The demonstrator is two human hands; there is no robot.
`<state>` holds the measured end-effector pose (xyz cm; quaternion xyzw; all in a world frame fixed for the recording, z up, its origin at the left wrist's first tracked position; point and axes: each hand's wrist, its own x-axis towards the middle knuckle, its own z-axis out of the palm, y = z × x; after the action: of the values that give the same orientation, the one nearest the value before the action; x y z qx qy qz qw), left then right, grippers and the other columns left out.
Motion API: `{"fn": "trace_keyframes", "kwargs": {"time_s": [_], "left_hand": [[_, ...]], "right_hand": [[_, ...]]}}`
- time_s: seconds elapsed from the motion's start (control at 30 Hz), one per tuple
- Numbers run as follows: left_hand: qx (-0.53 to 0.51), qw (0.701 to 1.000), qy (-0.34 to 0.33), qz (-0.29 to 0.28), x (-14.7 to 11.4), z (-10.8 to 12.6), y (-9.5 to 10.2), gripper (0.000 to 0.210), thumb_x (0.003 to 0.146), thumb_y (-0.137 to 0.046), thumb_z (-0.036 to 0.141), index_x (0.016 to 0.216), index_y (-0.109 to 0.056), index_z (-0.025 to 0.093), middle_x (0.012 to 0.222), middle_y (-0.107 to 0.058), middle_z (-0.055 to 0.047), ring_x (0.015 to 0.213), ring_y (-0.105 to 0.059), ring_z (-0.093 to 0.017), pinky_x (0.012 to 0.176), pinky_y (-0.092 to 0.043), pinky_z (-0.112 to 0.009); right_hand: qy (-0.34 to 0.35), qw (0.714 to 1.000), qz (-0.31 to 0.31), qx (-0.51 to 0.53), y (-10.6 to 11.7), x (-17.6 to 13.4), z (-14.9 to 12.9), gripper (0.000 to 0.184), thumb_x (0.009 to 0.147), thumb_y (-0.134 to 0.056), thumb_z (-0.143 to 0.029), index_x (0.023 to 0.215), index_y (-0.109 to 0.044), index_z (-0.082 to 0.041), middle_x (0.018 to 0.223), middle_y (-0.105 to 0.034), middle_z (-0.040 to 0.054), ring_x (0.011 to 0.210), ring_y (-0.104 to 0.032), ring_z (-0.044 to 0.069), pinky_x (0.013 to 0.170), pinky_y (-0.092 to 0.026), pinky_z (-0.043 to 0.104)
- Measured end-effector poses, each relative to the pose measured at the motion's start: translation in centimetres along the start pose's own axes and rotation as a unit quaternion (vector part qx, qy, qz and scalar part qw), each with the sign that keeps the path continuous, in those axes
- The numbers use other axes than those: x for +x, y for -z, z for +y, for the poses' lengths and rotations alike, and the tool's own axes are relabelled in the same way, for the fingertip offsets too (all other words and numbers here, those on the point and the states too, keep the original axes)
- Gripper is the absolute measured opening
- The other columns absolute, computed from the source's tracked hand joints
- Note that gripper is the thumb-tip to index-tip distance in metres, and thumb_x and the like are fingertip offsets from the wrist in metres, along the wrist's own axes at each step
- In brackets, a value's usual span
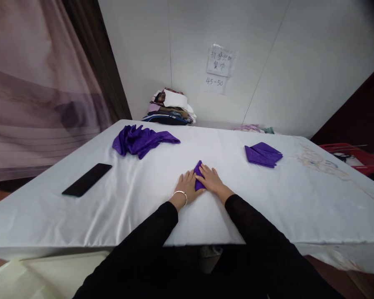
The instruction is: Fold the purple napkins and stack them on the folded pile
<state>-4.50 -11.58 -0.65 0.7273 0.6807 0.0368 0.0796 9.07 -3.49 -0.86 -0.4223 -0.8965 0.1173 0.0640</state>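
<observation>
A small folded purple napkin (198, 169) lies on the white-clothed table between my two hands. My left hand (187, 187), with a silver bracelet at the wrist, rests flat over its left edge, fingers stretched forward. From the right, my right hand (210, 179) lies over the other edge with its fingers extended. Both palms face down and cover much of the napkin, so its lower folds are partly hidden. A second folded purple napkin (263, 155) sits to the right, apart from my hands. Farther left lies a crumpled heap of purple cloth (140, 141).
A black phone-like slab (87, 180) lies at the left on the white tablecloth (137, 207). Stacked folded clothes (171, 108) stand against the back wall, below a handwritten paper sign (220, 61). A red basket (358, 160) is beyond the table's right edge. A curtain (43, 83) hangs at the left.
</observation>
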Motion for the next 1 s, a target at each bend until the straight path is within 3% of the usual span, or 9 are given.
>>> {"fn": "trace_keyframes", "kwargs": {"time_s": [0.57, 0.77, 0.9, 1.0], "left_hand": [[0.029, 0.998, 0.048, -0.013, -6.9, -3.9, 0.9, 0.078, 0.087, -0.028, 0.063, 0.145, -0.026, 0.01, 0.153, -0.021, -0.011, 0.142, -0.013, -0.024, 0.114, -0.012, -0.045], [-0.02, 0.996, 0.074, 0.034, -3.5, -1.9, 2.4, 0.074, 0.09, -0.021, 0.059, 0.145, -0.025, 0.01, 0.153, -0.019, -0.012, 0.141, -0.016, -0.024, 0.114, -0.013, -0.041], [-0.005, 1.0, 0.021, 0.015, -0.9, -0.4, 1.4, 0.085, 0.085, -0.025, 0.066, 0.145, -0.021, 0.007, 0.154, -0.017, -0.013, 0.142, -0.011, -0.026, 0.114, -0.009, -0.047], [0.007, 1.0, -0.001, -0.005, -0.4, -0.4, 0.2, 0.089, 0.082, -0.026, 0.071, 0.146, -0.021, 0.008, 0.154, -0.016, -0.014, 0.142, -0.01, -0.028, 0.114, -0.009, -0.049]], "right_hand": [[-0.003, 1.0, -0.007, 0.01, -0.2, 0.1, 0.1, 0.068, 0.092, -0.02, -0.059, 0.146, -0.024, -0.018, 0.154, -0.016, 0.0059, 0.142, -0.013, 0.022, 0.113, -0.008, 0.045], [-0.01, 1.0, -0.01, 0.01, 0.1, 0.0, 0.0, 0.067, 0.093, -0.021, -0.057, 0.147, -0.022, -0.019, 0.155, -0.017, 0.0052, 0.142, -0.012, 0.021, 0.112, -0.008, 0.045], [-0.014, 1.0, -0.014, 0.001, 0.2, -0.1, -0.2, 0.064, 0.093, -0.022, -0.055, 0.147, -0.023, -0.019, 0.154, -0.017, 0.0044, 0.142, -0.011, 0.021, 0.113, -0.008, 0.043], [-0.011, 1.0, -0.006, 0.002, 0.2, -0.2, -0.2, 0.065, 0.093, -0.022, -0.056, 0.146, -0.026, -0.019, 0.154, -0.018, 0.0041, 0.142, -0.013, 0.023, 0.113, -0.007, 0.041]]}}
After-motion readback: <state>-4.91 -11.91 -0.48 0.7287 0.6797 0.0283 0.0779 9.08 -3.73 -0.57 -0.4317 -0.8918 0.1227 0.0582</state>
